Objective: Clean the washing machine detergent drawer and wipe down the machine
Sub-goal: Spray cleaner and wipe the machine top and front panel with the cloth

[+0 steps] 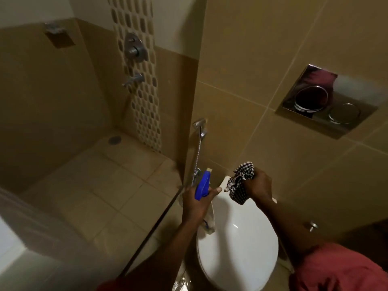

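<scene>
Head view showed both grips closed over the toilet lid (241, 234), which serves as the landmark here. The left hand (196, 203) was wrapped round the neck of a spray bottle (202, 186), its blue trigger head pointing up and away, just above the lid's left rear edge; the clear body hung below the palm. The right hand (259, 185) was clenched on a bunched checked cloth (239, 182), above the lid's rear edge.

The cloth looked soft and light, easy to refold, best gripped as a wad with a flat face left free for wiping. The bottle seemed light and stiff (possibly slick if wet), best held at the neck with a finger on the trigger.

Out from the lid: a hose sprayer (200, 128) hung on the wall just behind and left, a chrome flush plate (327, 101) sat up and to the right, and a tiled shower floor (109, 177) lay well to the left. No washing machine or detergent drawer was in view, so the cleaning proper likely had not begun.
</scene>
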Tool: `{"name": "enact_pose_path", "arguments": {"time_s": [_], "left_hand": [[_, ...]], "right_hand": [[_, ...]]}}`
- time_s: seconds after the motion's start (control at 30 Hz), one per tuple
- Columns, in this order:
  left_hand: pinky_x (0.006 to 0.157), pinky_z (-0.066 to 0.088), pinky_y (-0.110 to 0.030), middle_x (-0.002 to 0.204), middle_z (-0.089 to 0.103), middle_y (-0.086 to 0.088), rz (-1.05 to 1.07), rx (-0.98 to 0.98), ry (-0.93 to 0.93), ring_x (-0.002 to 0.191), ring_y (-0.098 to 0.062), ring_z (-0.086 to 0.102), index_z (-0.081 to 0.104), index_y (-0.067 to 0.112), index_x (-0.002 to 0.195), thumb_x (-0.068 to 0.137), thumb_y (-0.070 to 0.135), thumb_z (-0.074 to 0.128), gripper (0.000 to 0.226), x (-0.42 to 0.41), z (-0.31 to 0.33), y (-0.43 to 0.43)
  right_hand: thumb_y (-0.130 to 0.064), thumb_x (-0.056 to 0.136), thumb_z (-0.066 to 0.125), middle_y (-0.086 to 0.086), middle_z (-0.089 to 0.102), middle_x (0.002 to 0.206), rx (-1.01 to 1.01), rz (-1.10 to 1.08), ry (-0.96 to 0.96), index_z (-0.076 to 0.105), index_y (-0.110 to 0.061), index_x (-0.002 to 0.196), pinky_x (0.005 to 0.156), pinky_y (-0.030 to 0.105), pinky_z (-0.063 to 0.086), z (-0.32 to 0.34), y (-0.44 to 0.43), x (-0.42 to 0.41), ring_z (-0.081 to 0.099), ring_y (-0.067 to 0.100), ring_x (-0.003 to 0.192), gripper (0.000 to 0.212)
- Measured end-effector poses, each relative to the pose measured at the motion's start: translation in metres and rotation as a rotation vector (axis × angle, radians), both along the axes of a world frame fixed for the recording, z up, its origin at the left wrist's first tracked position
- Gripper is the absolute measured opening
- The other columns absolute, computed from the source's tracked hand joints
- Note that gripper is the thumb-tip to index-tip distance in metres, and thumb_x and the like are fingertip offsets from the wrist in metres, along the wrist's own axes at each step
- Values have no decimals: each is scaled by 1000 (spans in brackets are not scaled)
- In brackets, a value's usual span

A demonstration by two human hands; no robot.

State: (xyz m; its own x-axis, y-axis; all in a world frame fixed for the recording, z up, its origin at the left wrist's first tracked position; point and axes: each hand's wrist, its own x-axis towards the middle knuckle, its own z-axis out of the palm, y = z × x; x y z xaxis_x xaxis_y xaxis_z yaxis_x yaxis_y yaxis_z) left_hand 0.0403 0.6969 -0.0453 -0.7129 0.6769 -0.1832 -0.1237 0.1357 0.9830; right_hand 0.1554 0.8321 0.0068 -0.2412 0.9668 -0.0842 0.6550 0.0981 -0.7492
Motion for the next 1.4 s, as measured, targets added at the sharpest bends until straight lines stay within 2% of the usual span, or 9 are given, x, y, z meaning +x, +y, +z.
{"name": "enact_pose_path", "arguments": {"time_s": [0.27,0.43,0.6,0.73,0.87,0.97,1.1,1.27,1.4], "left_hand": [[63,49,-17,62,66,0,-58,3,26,59,-7,60,73,2,76,71,27,88,29,33,-58,39],[59,50,-35,52,58,-4,-15,-49,59,52,-16,52,65,9,62,64,40,90,40,40,-95,61],[64,53,-18,66,72,9,23,-114,71,63,-6,66,74,18,81,64,29,90,26,39,-116,75],[69,55,-20,78,75,8,26,-141,52,73,-6,69,74,16,93,63,27,91,36,36,-126,83],[68,52,-12,78,71,24,0,-208,41,74,1,68,67,31,87,64,20,91,35,42,-131,73],[68,53,-16,79,71,18,17,-220,27,73,-2,67,66,28,89,62,17,92,38,43,-135,70],[70,55,-18,80,71,12,49,-232,-15,76,-8,67,65,26,91,64,13,90,39,39,-138,72],[75,55,-19,91,71,5,77,-266,-67,89,-11,68,66,25,99,65,14,89,43,40,-142,66],[82,59,-32,86,71,3,86,-310,-59,81,-5,68,66,24,92,69,12,87,34,36,-146,64]], "right_hand": [[-11,75,65,5,73,91,-90,25,-108,70,-18,93,70,23,39,-94,52,14,66,25,88,20],[-11,76,68,5,74,89,-140,147,-172,70,-18,87,68,22,36,-144,84,14,65,23,86,13],[-12,80,66,5,72,92,-201,324,-246,69,-18,89,75,27,46,-184,94,12,66,26,93,12],[-26,77,77,5,71,104,-222,494,-371,71,-13,106,83,27,47,-211,90,12,65,24,101,32],[-43,81,70,1,65,115,-279,603,-520,65,-19,116,81,21,50,-244,87,20,62,18,106,42],[-40,86,66,4,54,134,-308,713,-644,59,-23,127,95,32,52,-248,83,26,53,23,122,45],[-27,91,54,4,23,156,-326,770,-673,54,-34,133,113,48,30,-248,82,25,22,34,143,42],[-64,73,59,2,43,141,-251,733,-604,51,-41,128,93,50,50,-298,97,37,42,27,128,61],[-56,78,65,4,40,147,-250,770,-616,49,-30,139,105,45,44,-271,90,28,39,27,134,68]]}}
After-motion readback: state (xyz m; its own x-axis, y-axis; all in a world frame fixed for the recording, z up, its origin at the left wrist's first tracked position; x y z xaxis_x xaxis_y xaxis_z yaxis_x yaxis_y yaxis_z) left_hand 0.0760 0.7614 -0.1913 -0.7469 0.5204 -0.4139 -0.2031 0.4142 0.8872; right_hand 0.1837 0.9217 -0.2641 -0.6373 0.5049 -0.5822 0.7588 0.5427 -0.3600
